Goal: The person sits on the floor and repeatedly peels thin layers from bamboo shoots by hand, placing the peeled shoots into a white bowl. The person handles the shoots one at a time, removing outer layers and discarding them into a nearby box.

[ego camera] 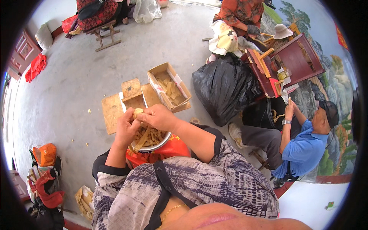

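Observation:
Between my left hand (pixel 126 126) and my right hand (pixel 158 117) is a pale yellow folded strip (pixel 138 112), pinched by the fingers of both. Its material is hard to tell; it looks like a dried plant or leaf strip. Just below the hands, a metal bowl (pixel 156 147) on my lap holds many yellow-brown strips (pixel 151 137), one long piece hanging over its rim. Under the bowl lies a red plastic bag (pixel 175 146). My forearms partly hide the bowl.
Ahead stand an open cardboard box (pixel 184 89) with flat yellow pieces and a flattened carton (pixel 111 110). A large black plastic bag (pixel 225 86) is at front right. A seated person in blue (pixel 304 149) works at right; another person (pixel 241 17) sits beyond the dark red cabinet (pixel 299 63).

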Demonstrator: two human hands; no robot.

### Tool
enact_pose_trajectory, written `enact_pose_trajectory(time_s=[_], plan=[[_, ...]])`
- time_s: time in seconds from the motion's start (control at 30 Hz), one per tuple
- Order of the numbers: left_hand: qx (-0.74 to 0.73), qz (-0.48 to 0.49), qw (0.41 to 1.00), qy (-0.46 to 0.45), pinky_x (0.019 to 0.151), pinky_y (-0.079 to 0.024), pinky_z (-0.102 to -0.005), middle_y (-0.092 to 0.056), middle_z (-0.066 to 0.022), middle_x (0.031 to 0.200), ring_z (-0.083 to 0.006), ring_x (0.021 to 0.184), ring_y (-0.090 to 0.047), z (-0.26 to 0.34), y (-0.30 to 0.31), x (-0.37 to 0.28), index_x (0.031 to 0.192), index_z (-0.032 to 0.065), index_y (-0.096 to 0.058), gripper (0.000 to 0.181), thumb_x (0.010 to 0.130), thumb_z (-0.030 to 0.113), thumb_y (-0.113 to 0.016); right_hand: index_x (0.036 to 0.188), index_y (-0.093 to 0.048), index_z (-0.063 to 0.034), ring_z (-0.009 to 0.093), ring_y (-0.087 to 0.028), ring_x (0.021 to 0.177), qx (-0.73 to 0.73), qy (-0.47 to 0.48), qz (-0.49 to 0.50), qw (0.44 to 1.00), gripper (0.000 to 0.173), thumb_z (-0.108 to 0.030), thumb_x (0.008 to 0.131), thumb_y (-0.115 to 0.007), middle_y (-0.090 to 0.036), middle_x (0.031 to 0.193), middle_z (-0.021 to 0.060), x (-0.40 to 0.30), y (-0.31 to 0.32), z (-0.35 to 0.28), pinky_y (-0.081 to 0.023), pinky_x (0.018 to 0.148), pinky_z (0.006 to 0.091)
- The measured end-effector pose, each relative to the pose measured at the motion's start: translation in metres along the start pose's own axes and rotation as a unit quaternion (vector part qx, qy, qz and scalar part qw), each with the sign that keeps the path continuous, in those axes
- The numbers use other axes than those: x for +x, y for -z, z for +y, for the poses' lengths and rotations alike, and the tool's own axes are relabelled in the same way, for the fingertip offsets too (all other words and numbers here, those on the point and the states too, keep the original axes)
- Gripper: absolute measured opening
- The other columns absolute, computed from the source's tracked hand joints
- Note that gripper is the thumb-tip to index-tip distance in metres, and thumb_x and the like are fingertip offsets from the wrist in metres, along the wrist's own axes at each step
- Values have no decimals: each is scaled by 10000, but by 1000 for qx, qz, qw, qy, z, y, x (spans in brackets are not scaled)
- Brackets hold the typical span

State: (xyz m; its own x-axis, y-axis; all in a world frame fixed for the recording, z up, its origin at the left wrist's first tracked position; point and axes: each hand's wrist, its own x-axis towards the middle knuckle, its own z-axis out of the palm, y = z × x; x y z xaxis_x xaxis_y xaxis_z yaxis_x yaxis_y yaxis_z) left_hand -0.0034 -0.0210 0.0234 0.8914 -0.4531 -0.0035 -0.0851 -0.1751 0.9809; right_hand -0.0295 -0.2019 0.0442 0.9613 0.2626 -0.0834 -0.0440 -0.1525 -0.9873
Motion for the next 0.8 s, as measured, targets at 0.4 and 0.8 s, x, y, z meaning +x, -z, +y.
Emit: enact_pose_trajectory(time_s=[0.4,0.8], plan=[[3,46,998,35,481,-280,-251,-414,67,596,-36,567,-364,7,6,-1,677,46,-535,331,878,279,-658,671,-561,-68,88,-386,454,342,-25,47,938,285,-204,921,-560,-474,560,2,5,8,21,-315,449,229],[-382,-61,898,209,449,-197,-198,-372,72,628,-25,507,-276,-1,8,-17,815,86,-521,160,941,185,-517,905,-606,-35,65,-454,535,317,-16,-66,946,62,-54,850,-625,-510,649,-15,5,-12,14,-361,515,214]])
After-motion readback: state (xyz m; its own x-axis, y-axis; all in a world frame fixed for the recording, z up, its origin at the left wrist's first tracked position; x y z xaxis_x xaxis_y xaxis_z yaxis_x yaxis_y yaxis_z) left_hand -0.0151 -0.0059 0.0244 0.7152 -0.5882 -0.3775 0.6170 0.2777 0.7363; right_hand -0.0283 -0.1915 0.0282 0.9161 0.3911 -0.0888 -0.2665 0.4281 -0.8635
